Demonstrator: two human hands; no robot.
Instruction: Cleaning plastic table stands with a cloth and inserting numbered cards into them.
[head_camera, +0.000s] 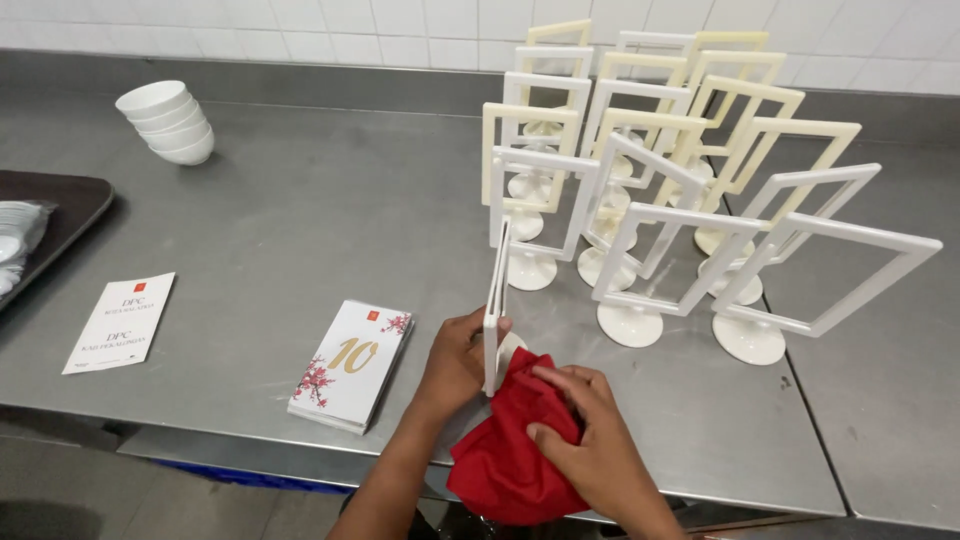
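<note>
My left hand (452, 362) grips the lower part of a white frame-shaped card stand (496, 300), seen edge-on and upright near the table's front edge. My right hand (580, 440) presses a red cloth (505, 460) against the stand's round base. The cloth hangs down over the front edge of the steel table (320, 220). A stack of cards (352, 362) with a gold number and red blossoms lies just left of my left hand.
Several empty white and cream frame stands (650, 170) crowd the table's back right. Stacked white bowls (166, 122) sit at the back left. A dark tray (62, 215) with wrapped white items is at the left edge, and a white printed card (120, 322) lies near it.
</note>
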